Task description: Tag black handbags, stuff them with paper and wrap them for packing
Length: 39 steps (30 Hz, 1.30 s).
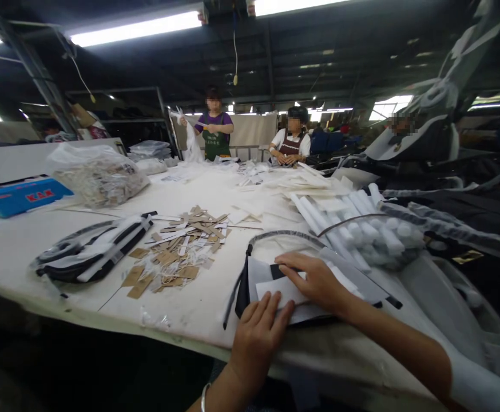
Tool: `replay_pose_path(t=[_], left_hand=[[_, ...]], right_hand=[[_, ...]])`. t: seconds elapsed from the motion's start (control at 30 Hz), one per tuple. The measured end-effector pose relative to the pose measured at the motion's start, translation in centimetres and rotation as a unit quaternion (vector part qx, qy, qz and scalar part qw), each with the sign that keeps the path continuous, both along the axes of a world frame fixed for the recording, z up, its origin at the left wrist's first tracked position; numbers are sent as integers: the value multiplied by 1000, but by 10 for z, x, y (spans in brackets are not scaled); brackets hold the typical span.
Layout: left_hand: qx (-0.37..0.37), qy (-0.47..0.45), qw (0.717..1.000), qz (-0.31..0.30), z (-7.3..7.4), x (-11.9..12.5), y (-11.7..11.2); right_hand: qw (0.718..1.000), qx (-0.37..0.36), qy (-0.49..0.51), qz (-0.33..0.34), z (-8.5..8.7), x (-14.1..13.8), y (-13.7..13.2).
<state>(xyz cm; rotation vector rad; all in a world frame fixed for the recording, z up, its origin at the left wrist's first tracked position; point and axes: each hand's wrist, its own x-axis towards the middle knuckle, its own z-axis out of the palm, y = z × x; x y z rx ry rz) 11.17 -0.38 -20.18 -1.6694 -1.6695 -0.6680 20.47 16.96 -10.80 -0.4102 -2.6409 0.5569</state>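
Note:
A dark handbag (242, 289) with a wrapped, curved handle (284, 233) lies on the table in front of me. Grey-white lining sheets cover its top, along with a folded white sheet (271, 288). My left hand (258, 335) rests on the near edge of that white sheet, fingers stretched forward. From the right, my right hand (318, 280) lies over the sheet, its fingers extended to the left and the thumb apart. What is under the right palm is hidden. Neither hand visibly grips anything.
Brown and white tags (190, 246) are heaped left of the bag. Another wrapped bag (98, 246) lies further left, before a clear plastic sack (104, 174) and a blue box (27, 196). White foam rolls (361, 226) stand at right. Two co-workers (215, 129) are across the table.

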Motion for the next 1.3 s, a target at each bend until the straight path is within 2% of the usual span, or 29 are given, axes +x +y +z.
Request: replay_pose_path(t=[0.03,0.13,0.27,0.37,0.5,0.67,0.8,0.97,1.17,1.3], left_hand=[[-3,6,1000,5,0,1,1],[25,23,999,11,1,7,5],[63,14,998,23,-4,20,7],[79,6,996,31,-6,26,7],[97,2,995,32,-6,27,9],[115,4,993,28,-2,26,11],[115,-8,993,29,2,27,12],[113,0,993,28,5,28,14],[117,-8,993,33,3,30,16],[99,-9,995,32,5,28,14]], right_hand=[[996,-11,-80,-46,0,-16,14],[980,-24,-181,-77,-10,-65,46],[956,-56,-265,-115,-31,-111,61],[941,-108,-294,-129,-41,-125,65],[918,-215,-308,-129,-46,-127,73],[891,-358,-257,-112,-52,-124,80],[856,-465,-210,-83,-58,-122,84],[822,-554,-118,-58,-57,-131,86],[803,-594,35,-32,-39,-142,76],[808,-584,77,2,-13,-122,60]])
